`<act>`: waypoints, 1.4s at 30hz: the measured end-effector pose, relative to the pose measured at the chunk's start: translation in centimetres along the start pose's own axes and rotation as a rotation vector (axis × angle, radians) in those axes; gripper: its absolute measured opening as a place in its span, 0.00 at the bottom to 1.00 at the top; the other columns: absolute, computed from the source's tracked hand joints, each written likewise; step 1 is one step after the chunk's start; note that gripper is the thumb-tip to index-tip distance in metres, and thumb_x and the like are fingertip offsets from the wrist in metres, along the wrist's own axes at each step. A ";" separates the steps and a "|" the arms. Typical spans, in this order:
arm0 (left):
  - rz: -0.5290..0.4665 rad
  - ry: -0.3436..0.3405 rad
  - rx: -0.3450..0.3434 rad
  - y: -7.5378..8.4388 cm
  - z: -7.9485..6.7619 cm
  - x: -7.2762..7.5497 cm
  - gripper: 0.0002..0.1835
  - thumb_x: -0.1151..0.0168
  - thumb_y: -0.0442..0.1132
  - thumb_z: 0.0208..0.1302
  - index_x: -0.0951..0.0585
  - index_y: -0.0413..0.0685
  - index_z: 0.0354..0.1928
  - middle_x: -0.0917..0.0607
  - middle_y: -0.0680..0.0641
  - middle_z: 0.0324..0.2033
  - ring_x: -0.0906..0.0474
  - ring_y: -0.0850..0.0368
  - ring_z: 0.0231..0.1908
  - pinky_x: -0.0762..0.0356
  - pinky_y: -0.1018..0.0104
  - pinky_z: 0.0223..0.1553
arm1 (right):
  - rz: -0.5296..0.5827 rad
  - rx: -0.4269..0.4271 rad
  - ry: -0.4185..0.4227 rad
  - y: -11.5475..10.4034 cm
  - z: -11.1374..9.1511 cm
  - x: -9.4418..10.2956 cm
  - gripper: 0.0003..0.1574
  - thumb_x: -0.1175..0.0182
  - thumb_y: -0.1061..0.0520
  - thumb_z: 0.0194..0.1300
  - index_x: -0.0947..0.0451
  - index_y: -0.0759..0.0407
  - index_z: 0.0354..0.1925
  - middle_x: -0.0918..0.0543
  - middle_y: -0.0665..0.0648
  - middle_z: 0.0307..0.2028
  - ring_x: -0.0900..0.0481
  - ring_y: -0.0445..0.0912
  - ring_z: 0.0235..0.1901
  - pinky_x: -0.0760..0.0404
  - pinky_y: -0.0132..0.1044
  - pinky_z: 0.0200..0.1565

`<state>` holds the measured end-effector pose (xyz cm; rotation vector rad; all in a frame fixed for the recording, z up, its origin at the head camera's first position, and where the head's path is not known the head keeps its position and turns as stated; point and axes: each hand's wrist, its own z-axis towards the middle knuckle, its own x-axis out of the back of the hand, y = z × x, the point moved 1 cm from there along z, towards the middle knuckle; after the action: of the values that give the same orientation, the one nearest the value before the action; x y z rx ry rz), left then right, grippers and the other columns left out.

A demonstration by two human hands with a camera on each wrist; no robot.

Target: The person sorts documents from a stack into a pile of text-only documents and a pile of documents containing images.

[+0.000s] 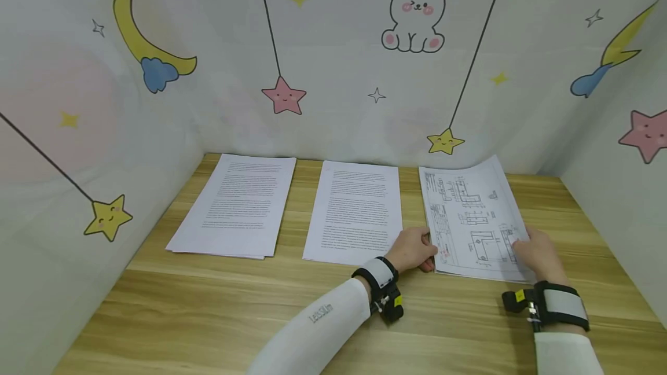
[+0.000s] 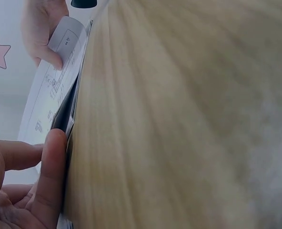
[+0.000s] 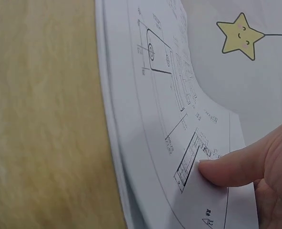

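A stack of paper sheets printed with technical drawings (image 1: 469, 213) lies on the right side of the table, its far right corner bent upward. My left hand (image 1: 413, 249) pinches its near left edge; in the left wrist view the fingers (image 2: 50, 176) lie along the sheets' edge. On the opposite edge, my right hand (image 1: 542, 254) grips the stack, thumb (image 3: 231, 167) on top and the other fingers mostly hidden beneath. The sheets (image 3: 146, 124) bow between the hands, and a dark gap shows between layers in the left wrist view.
A stack of text pages (image 1: 356, 213) lies in the middle, close to my left hand. Another text stack (image 1: 234, 207) is at the left, its lower sheets slightly askew. Behind the wooden table (image 1: 208, 317) hangs a white curtain (image 1: 344, 62) with cartoon prints.
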<state>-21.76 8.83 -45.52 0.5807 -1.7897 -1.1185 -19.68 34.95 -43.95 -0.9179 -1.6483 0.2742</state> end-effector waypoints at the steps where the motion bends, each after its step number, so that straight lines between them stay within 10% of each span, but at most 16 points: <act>1: 0.053 0.009 -0.005 0.1 0.0 -0.1 0.06 0.41 0.34 0.68 0.20 0.41 0.44 0.17 0.51 0.17 0.20 0.62 0.14 0.27 0.75 0.19 | -0.006 -0.001 0.011 0.0 0.0 -0.1 0.39 0.57 0.63 0.71 0.54 0.75 0.74 0.37 0.82 0.65 0.32 0.69 0.53 0.32 0.66 0.56; 6: 0.333 0.067 -0.002 0.4 0.3 -0.6 0.07 0.41 0.35 0.65 0.25 0.49 0.28 0.27 0.56 0.06 0.32 0.67 0.07 0.39 0.75 0.14 | -0.067 0.019 0.086 -0.2 0.1 -0.8 0.44 0.46 0.63 0.65 0.52 0.77 0.73 0.33 0.82 0.60 0.29 0.69 0.50 0.27 0.63 0.51; 13: 0.445 0.126 0.000 0.5 0.5 -0.8 0.16 0.38 0.37 0.61 0.28 0.51 0.17 0.32 0.57 0.05 0.38 0.64 0.06 0.43 0.73 0.10 | -0.175 0.028 0.161 -0.7 -0.4 -0.9 0.52 0.40 0.61 0.61 0.56 0.75 0.74 0.34 0.84 0.59 0.29 0.71 0.50 0.26 0.63 0.49; 21: 0.303 0.115 0.016 0.1 0.4 -0.7 0.06 0.41 0.38 0.67 0.16 0.47 0.36 0.29 0.56 0.03 0.34 0.66 0.05 0.41 0.74 0.11 | -0.282 0.015 0.146 -0.9 -0.7 -0.6 0.32 0.41 0.55 0.63 0.29 0.74 0.60 0.29 0.80 0.55 0.28 0.65 0.42 0.28 0.48 0.36; 36: 0.108 0.070 -0.005 -0.1 -1.0 0.1 0.13 0.44 0.38 0.70 0.15 0.42 0.49 0.23 0.53 0.09 0.25 0.64 0.10 0.35 0.75 0.15 | -0.322 0.127 0.151 -3.9 -1.1 -2.6 0.30 0.51 0.52 0.71 0.29 0.71 0.62 0.29 0.82 0.60 0.25 0.69 0.47 0.24 0.54 0.38; 42: 0.077 0.100 -0.031 -0.6 -1.6 1.5 0.15 0.47 0.40 0.70 0.15 0.41 0.49 0.20 0.54 0.12 0.24 0.65 0.11 0.32 0.75 0.16 | -0.289 0.212 0.148 -6.0 -1.2 -4.2 0.30 0.49 0.52 0.69 0.27 0.70 0.62 0.24 0.81 0.56 0.23 0.57 0.31 0.30 0.39 0.24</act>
<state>-21.05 6.70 -45.06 0.5350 -1.6922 -1.0454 -21.07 27.70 -42.91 -0.5208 -1.5571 0.1739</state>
